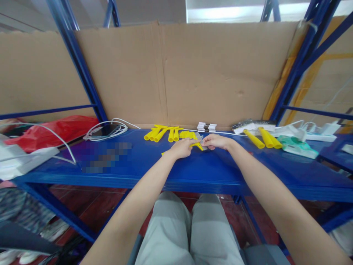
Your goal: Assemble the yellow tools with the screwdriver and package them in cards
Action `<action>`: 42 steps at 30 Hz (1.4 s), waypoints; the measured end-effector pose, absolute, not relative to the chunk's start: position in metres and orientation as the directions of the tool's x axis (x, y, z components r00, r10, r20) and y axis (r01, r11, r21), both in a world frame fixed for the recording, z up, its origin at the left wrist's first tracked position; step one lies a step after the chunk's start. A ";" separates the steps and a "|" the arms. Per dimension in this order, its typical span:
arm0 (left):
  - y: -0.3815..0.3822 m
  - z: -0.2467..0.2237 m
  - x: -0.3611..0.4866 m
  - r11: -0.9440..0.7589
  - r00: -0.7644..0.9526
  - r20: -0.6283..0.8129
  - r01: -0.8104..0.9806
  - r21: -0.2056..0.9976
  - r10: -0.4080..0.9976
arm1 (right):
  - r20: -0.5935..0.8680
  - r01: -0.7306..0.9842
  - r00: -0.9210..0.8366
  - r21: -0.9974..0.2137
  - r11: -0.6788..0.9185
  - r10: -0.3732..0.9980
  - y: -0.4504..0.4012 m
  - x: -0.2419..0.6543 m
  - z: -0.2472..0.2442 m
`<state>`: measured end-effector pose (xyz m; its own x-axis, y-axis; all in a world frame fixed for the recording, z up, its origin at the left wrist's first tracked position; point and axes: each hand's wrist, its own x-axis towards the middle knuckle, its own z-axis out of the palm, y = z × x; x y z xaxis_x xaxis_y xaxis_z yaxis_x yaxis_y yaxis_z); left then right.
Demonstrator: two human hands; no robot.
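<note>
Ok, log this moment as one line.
left hand: on yellow piece; right hand: pinching pale strip; yellow tubes: on blue table

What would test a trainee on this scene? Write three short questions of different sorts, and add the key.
1. True or false: the red bag lies to the right of the right hand.
2. What colour are the tubes beyond the left hand? a) green b) yellow c) white
3. Which hand is nearer the green pack?

Key:
1. False; it lies well to the left.
2. b
3. The right hand.
</note>
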<state>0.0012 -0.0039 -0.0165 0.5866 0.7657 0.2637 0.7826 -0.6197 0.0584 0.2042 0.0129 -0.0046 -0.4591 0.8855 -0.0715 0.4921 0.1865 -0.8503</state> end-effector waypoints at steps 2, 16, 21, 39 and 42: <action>-0.004 -0.016 0.001 -0.627 0.593 0.263 0.776 0.065 0.761 | -0.088 0.500 -0.453 -0.849 0.171 0.887 0.013 0.203 -0.006; -0.005 -0.011 -0.003 -0.620 0.599 0.194 0.781 0.072 0.777 | 0.019 0.790 -0.277 -0.565 0.239 0.961 0.011 0.206 0.004; -0.002 -0.012 -0.011 -0.603 0.584 0.193 0.795 0.060 0.789 | 0.164 0.928 -0.240 -0.250 0.276 0.957 0.014 0.212 0.007; -0.006 -0.011 -0.008 -0.570 0.569 0.127 0.821 -0.034 0.813 | 0.285 0.943 -0.222 -0.180 0.280 0.932 0.024 0.199 -0.003; -0.006 -0.012 -0.008 -0.561 0.559 0.134 0.827 -0.030 0.818 | 0.308 0.947 -0.235 -0.140 0.288 0.922 0.031 0.192 -0.010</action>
